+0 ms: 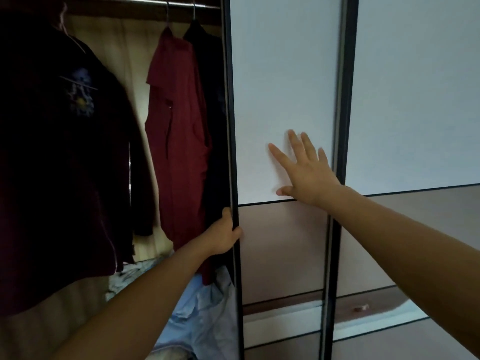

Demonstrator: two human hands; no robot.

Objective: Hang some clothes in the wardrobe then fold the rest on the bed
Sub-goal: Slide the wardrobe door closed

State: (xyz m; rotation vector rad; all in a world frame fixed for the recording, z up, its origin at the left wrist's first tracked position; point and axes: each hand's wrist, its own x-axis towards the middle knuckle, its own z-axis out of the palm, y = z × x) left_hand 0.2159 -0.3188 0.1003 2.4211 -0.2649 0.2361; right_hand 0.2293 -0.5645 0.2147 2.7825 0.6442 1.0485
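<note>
I face an open wardrobe with a sliding door (pixel 283 87) of white and brown panels. My left hand (pixel 224 233) grips the door's dark left edge, fingers curled round the frame. My right hand (pixel 304 170) lies flat on the white panel with fingers spread. Inside, on the rail (pixel 145 2), hang a dark maroon jacket (pixel 65 152) at the left, a red garment (pixel 179 139) and a black garment (pixel 211 100) close to the door edge.
A second sliding door (pixel 415 87) stands to the right behind a dark frame post. Light blue cloth (pixel 200 315) and patterned fabric (pixel 130 275) lie heaped on the wardrobe floor.
</note>
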